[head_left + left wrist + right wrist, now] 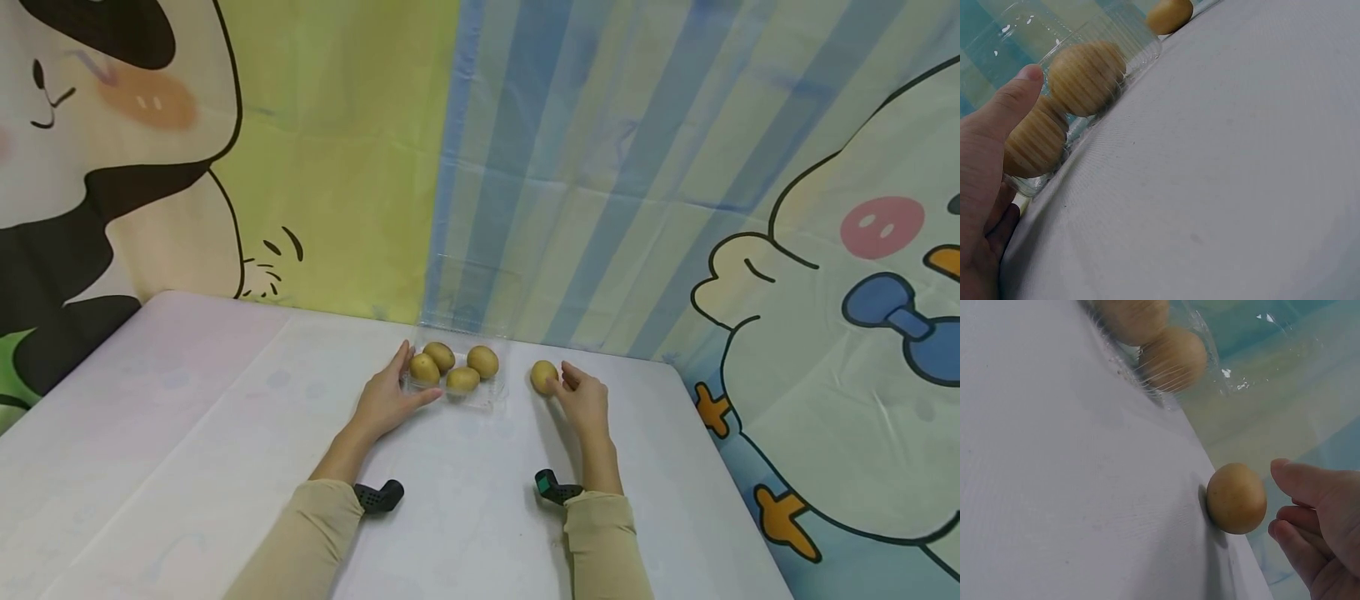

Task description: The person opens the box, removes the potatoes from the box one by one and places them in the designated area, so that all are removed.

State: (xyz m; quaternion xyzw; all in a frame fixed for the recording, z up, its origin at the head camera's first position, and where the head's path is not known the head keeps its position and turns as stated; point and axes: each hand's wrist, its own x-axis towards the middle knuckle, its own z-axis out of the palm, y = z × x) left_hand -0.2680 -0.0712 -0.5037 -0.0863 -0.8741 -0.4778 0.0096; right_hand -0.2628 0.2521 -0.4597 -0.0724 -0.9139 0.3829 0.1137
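A clear plastic clamshell box [489, 396] stands on the table with its lid raised at the back and several small round potatoes [462, 380] inside. My left hand [386, 400] holds the box by its left end, the thumb along the front wall and the fingers at the left side. In the left wrist view, that thumb [1013, 100] lies over the ribbed plastic. Right of the box, a single loose potato [1237, 499] sits on the table. My right hand [585, 404] is just to its right, thumb and fingers parted and a small gap from the potato in the right wrist view.
The white-covered table [247, 467] ends at a patterned cloth backdrop [570, 167] close behind the box. The raised transparent lid [472, 292] stands up in front of that cloth. Each wrist wears a black camera mount [381, 497].
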